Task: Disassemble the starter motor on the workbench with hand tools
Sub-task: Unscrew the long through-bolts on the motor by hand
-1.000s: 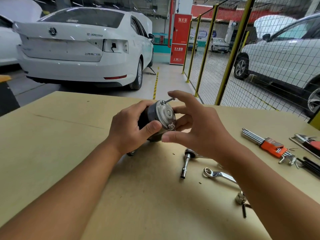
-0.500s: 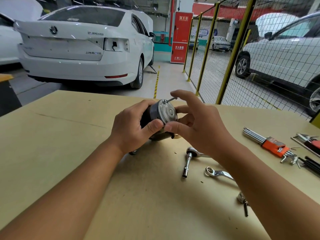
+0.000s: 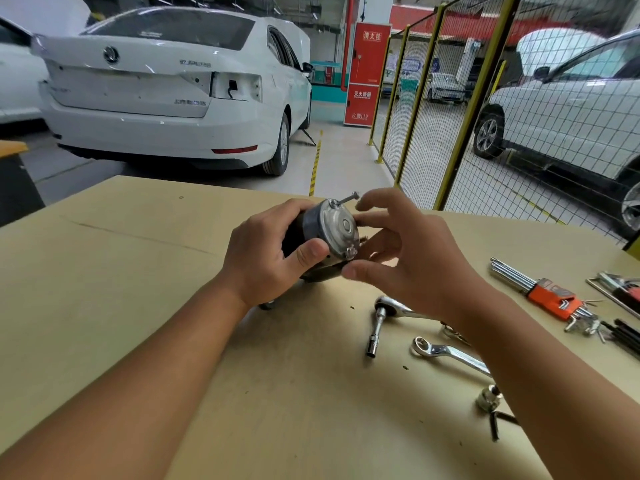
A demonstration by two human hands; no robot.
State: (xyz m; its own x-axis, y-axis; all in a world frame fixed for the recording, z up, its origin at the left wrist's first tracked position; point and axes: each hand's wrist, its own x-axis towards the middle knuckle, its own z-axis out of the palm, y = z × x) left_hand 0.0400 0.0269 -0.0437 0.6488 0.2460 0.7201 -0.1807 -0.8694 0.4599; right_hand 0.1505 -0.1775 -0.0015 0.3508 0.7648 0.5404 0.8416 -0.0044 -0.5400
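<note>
The starter motor (image 3: 337, 230) is held above the workbench (image 3: 138, 306), its round silver end cap turned toward me. My left hand (image 3: 263, 258) grips the dark body, thumb pressed on the cap's lower rim. A long through bolt (image 3: 346, 198) sticks out of the cap's top edge, and a second bolt head (image 3: 350, 251) sits at the bottom edge. My right hand (image 3: 408, 258) hovers at the cap with fingers spread and loosely curved. Its index tip is just beside the long bolt's head and its thumb lies below the lower bolt. It holds nothing.
A ratchet with a socket (image 3: 379, 320) and a ring spanner (image 3: 446, 353) lie under my right forearm. A loose socket (image 3: 486, 398) is nearer me. Hex key sets (image 3: 550, 296) lie at the right edge. A mesh fence (image 3: 450, 133) and parked cars stand beyond the bench.
My right thumb has dropped away from the lower bolt and the fingers have opened a little. The motor and my left hand have barely moved.
</note>
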